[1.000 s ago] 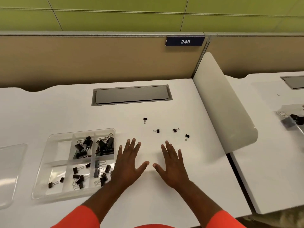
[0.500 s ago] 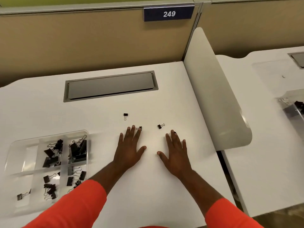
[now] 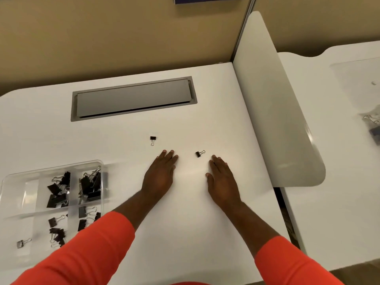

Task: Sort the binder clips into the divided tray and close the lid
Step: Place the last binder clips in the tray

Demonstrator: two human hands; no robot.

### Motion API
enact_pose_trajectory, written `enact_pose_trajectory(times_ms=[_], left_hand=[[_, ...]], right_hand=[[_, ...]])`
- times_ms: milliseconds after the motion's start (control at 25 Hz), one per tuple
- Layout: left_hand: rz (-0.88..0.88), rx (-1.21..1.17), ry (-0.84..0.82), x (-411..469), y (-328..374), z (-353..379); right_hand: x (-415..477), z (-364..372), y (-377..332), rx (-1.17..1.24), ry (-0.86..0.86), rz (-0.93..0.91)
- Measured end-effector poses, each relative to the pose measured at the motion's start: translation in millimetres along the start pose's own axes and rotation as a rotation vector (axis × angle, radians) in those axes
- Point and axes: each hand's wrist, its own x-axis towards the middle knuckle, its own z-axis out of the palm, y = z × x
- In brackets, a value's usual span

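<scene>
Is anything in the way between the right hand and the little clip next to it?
Nothing visible. Only bare white desk lies between the right hand and the clip, which sits just left of its fingertips.

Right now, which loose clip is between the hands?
The black binder clip with handles pointing right; the other loose clip lies farther away, past the left hand.
</scene>
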Motion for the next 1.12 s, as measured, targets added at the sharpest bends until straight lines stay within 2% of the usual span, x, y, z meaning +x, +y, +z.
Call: enact_pose_trajectory(times_ms=[120, 200, 320, 440, 680, 960, 1120], left_hand=[[-0.042, -0.051, 0.067, -3, -1, -5], [-0.058, -0.047, 0.03, -1, 0, -12], [-0.038, -0.019, -0.028, -2, 1, -20], [-0.063, -0.044, -0.056, -19, 3, -26], [-0.171, -0.2, -0.002, -83, 6, -35], [-0.166, -0.338, 0.132, -136, -12, -64], [-0.071, -0.317, 0.205, -156, -45, -95]], right_hand=[[-7, -3, 1, 0.084, 0.015, 0.079], [-9, -8, -1, 0.114, -0.007, 0.12], [-8, -13, -4, 0.035, -0.009, 0.02], [-14, -15, -12, -0.01, -0.04, -0.002], [-43, -4, -34, -0.012, -0.099, -0.039], [-63, 14, -104, 0.176, 0.067, -0.143], [-70, 37, -162, 0.217, 0.132, -0.18]])
